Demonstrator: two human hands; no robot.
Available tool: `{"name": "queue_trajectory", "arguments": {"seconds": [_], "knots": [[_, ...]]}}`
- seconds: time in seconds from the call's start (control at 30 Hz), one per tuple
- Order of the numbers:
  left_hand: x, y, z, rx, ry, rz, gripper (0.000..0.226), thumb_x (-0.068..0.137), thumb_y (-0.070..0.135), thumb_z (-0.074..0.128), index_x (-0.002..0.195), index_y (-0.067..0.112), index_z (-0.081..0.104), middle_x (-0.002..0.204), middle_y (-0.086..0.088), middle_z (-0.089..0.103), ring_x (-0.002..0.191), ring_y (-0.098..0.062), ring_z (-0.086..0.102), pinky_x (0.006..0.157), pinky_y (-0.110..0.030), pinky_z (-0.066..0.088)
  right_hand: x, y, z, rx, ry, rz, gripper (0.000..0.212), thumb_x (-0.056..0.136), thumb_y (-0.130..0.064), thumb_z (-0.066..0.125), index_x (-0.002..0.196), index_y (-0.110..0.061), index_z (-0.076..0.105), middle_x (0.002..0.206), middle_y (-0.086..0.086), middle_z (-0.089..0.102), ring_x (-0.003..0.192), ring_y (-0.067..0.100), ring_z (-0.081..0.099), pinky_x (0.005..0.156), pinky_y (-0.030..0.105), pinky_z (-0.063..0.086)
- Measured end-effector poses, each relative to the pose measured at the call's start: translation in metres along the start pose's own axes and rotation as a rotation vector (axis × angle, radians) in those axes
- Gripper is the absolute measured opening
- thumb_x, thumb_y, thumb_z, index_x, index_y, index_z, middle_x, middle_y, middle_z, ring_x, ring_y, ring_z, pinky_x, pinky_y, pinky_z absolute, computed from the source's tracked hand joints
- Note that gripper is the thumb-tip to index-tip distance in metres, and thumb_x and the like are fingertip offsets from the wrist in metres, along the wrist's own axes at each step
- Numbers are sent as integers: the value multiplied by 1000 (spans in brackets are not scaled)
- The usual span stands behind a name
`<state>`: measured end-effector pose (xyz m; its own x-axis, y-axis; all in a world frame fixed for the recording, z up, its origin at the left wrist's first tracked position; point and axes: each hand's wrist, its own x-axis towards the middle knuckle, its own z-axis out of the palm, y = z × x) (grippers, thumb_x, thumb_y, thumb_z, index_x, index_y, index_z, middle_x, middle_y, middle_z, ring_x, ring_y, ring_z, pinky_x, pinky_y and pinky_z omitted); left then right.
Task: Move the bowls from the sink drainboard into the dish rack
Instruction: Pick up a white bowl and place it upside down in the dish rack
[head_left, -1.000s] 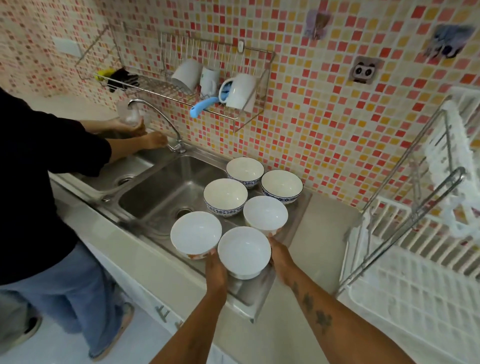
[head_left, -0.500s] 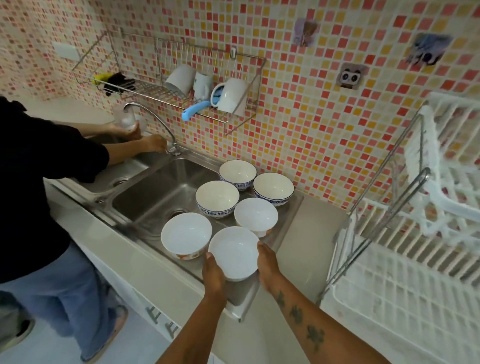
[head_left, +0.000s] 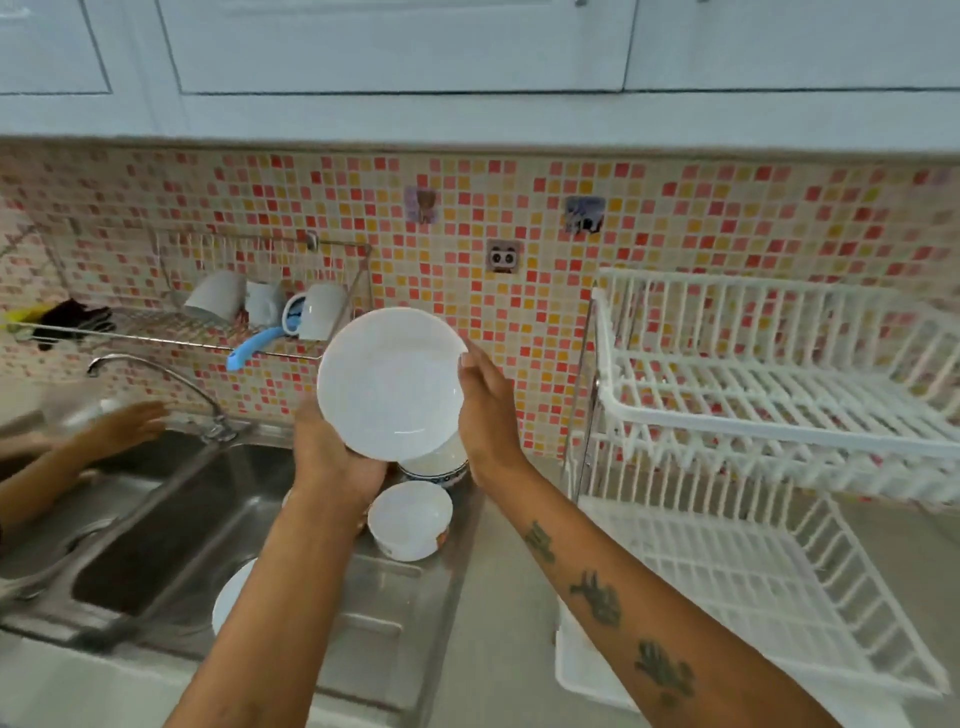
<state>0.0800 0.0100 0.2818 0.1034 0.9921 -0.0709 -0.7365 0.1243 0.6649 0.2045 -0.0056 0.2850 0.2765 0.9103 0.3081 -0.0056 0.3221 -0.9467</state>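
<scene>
I hold a white bowl up in the air above the steel drainboard, tilted so its inside faces me. My left hand grips its lower left rim and my right hand presses on its right side. Below it on the drainboard stand a small white bowl, a blue-patterned bowl partly hidden behind the held one, and another white bowl mostly covered by my left forearm. The white two-tier dish rack stands to the right with both tiers bare.
Another person's hands work at the tap over the left sink basin. A wire wall shelf holds mugs and a blue-handled brush. White cupboards hang overhead. Grey counter lies in front of the rack.
Both hands have lifted the front white bowl off the drainboard and raised it, tilting it toward me. My view has swung upward and right, bringing the rack nearer.
</scene>
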Motion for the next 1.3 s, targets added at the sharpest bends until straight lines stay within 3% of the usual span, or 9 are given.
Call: {"name": "queue_trajectory", "arguments": {"seconds": [0.1,0.2,0.43,0.57,0.7,0.83,1.0,1.17,1.3], "knots": [[-1,12,34,1,-375,-183,45,92,37,48,136,27,55,138,-10,58,123,-39,55,102,-68,36,5,-50,-20,-20,42,-130,36,104,-22,32,134,-21,52,113,-21,52,99,-7,51,72,-3,39],[-4,12,63,13,-605,-362,47,90,47,50,132,29,58,139,-14,58,121,-42,58,99,-66,42,7,-81,-44,-49,136,-216,32,103,-22,33,124,-21,58,112,-16,59,96,-8,55,76,4,45],[-3,-10,129,94,-827,-625,61,88,65,47,137,30,53,142,-17,53,126,-48,52,106,-64,36,-6,-122,-114,-47,321,-284,27,102,-23,38,107,-35,61,111,-18,60,106,7,56,100,33,43],[-4,-35,166,159,-922,-671,62,86,66,48,138,31,52,141,-15,55,126,-45,53,102,-61,42,-16,-135,-160,-91,475,-264,37,100,-23,41,136,-21,50,146,4,46,133,24,45,114,47,34],[-7,-66,200,222,-974,-674,63,86,65,49,139,31,51,143,-15,52,127,-46,51,100,-63,42,-27,-145,-201,-186,505,-288,30,98,-19,37,98,-32,64,125,11,60,121,34,54,104,54,43],[-13,-96,230,367,-944,-539,57,85,64,51,128,28,59,133,-15,57,121,-44,56,97,-64,45,-35,-152,-239,-240,597,-250,39,94,-38,35,91,-8,61,101,14,64,95,33,61,76,37,49],[-14,-142,268,703,-974,-204,61,87,58,56,136,26,39,132,-11,53,109,-27,61,84,-46,57,-36,-151,-295,-272,629,-66,58,99,-51,14,97,-22,63,96,1,64,104,26,57,99,42,43],[-19,-187,291,1165,-1189,329,59,82,49,69,118,18,36,111,0,49,84,-9,55,60,-13,49,-36,-144,-343,-489,743,190,68,90,-67,28,92,-11,67,95,13,68,86,27,63,89,40,49],[-20,-219,302,1392,-1337,505,66,74,53,75,112,19,32,116,-1,41,92,-19,50,70,-26,45,-42,-143,-360,-580,750,317,66,85,-63,45,109,-4,62,104,18,67,86,27,63,79,36,49]]}}
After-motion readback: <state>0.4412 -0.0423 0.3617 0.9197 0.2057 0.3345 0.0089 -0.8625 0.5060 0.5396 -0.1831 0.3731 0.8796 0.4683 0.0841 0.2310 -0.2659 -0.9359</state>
